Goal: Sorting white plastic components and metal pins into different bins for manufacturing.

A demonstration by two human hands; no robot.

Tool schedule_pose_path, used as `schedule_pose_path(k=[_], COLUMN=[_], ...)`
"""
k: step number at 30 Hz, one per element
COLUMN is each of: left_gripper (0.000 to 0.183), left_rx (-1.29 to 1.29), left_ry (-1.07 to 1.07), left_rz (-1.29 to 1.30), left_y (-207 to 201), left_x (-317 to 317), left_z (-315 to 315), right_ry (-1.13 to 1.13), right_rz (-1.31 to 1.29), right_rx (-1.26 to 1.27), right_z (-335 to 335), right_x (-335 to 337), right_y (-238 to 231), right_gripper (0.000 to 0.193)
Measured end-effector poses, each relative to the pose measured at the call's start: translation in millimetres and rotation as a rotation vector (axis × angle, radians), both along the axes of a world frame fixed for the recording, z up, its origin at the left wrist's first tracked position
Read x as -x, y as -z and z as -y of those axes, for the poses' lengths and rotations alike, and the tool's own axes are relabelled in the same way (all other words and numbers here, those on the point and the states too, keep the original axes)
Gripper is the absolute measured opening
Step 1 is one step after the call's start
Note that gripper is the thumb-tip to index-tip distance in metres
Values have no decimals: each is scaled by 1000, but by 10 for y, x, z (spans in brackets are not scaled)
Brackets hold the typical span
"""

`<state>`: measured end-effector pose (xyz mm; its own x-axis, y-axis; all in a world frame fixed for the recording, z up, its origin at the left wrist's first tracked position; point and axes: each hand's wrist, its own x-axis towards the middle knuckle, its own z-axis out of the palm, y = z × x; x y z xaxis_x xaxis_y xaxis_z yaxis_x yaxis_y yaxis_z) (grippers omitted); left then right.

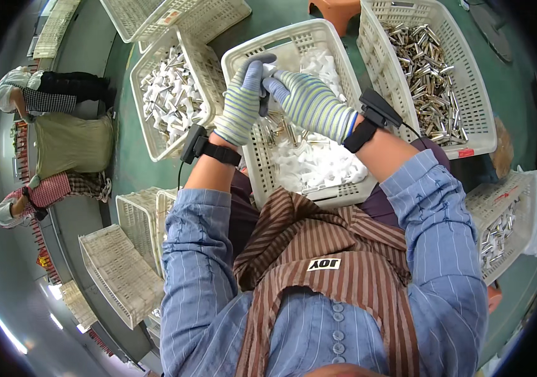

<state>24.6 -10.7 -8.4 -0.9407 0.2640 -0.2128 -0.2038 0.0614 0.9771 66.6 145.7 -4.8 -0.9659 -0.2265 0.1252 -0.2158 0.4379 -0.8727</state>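
My left hand [242, 107] and my right hand [314, 107], both in striped knit gloves, meet over a white plastic crate [344, 55] between my knees. Their fingers close together around a small white piece [269, 70], mostly covered by the gloves. Beneath them the crate holds a heap of white pieces [325, 164] at the near end and more white pieces [322, 66] toward the far end. Some metal tube-like parts [278, 131] lie in the middle, partly hidden by my hands.
To the right stands a crate [389, 81] full of loose metal parts [428, 75]. At the left, another crate [149, 141] holds metal parts with white pieces [171, 94]. Empty crates [120, 270] are at lower left. Two people work with a green cloth [70, 146] farther left.
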Motion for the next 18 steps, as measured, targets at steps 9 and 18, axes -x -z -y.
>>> schedule_pose_path(k=[9,18], left_gripper=[34,44], left_rx=[-339,-380], left_ry=[-46,-141], left_rz=[151,35], left_y=[-207,-59], left_x=[15,144], left_z=[-29,-137], right_ry=[80,116], right_rz=[-37,-157], right_rx=[363,217], right_z=[59,54], right_x=[36,-34], right_y=[66,-15], right_gripper=[33,30])
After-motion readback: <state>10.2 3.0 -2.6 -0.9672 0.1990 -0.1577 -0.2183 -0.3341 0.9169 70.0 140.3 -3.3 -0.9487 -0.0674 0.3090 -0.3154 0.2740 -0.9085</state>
